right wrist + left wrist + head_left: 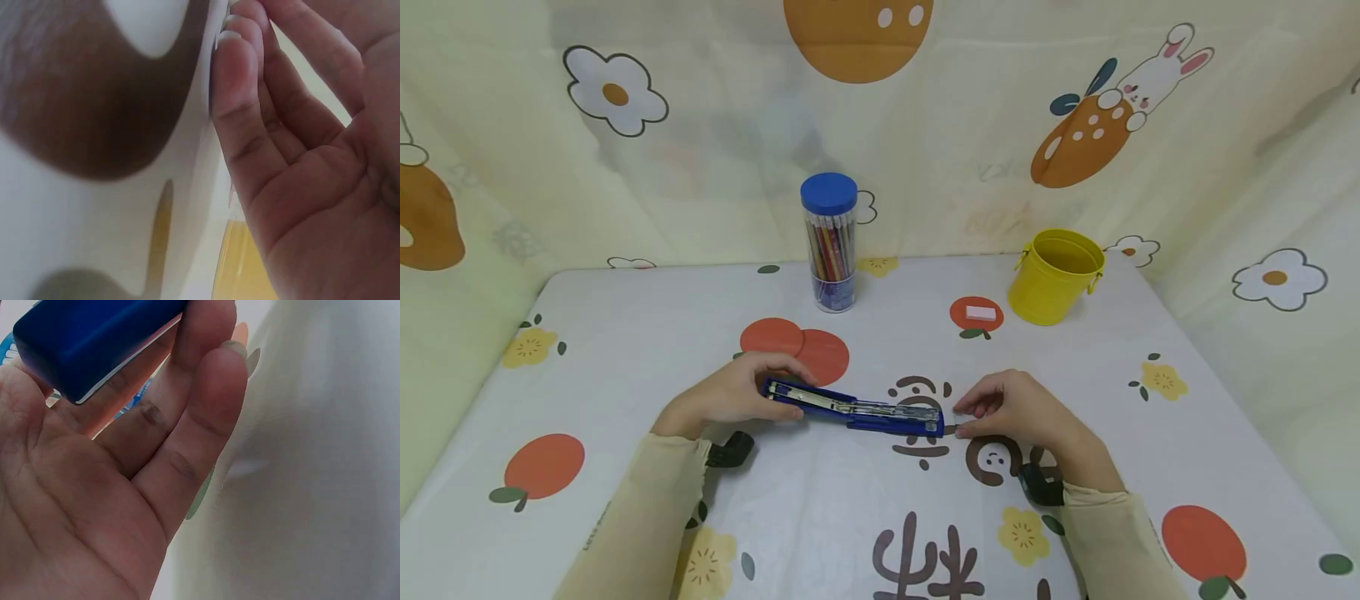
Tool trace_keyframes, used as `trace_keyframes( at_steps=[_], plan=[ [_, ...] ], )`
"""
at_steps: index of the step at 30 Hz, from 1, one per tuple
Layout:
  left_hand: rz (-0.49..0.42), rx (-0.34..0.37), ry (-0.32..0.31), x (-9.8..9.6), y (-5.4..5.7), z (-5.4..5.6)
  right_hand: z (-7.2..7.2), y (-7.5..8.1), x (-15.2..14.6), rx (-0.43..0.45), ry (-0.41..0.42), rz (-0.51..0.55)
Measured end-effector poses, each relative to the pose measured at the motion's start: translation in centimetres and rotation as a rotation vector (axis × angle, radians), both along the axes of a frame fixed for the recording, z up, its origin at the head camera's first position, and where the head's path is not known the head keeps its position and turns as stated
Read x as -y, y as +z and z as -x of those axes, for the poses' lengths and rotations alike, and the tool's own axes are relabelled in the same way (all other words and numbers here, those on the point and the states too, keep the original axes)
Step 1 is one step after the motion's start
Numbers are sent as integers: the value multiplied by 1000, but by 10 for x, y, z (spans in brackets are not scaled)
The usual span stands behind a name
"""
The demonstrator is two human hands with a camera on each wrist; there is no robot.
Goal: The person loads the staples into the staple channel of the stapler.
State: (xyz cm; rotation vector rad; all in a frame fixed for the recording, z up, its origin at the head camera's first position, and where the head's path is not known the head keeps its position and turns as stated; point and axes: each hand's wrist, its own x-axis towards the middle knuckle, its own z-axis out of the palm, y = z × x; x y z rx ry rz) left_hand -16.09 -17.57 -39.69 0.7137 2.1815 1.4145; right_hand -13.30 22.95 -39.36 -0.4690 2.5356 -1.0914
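Observation:
A dark blue stapler (853,408) lies crosswise between the hands, its top side turned up and a long metal channel showing. My left hand (745,392) grips its left end, thumb on the near side and fingers on the far side. In the left wrist view, the blue end of the stapler (94,340) sits above the palm, between curled fingers. Just beyond the stapler's right end is my right hand (1022,412), thumb and fingertips close together and low over the table. A small pale spot shows between them; I cannot tell whether they pinch something.
A clear tube of pencils (831,250) with a blue lid stands at the back of the table. To its right are a small pink-and-white block (981,313) and a yellow bucket (1047,287). The printed cloth (805,517) covers the table; a curtain (722,167) hangs behind.

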Motion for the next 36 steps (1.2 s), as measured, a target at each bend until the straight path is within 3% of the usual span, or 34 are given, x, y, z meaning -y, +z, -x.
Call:
trace_keyframes(
  at_steps=[18,26,36],
  plan=[
    [18,-23,-9,-1,-1,0,-1,2,0,-8,28,-9],
    [26,-21,-8,0,-1,0,-1,1,3,5,-2,-14],
    [31,-18,-3,0,0,0,-1,2,11,-51,-6,42]
  ],
)
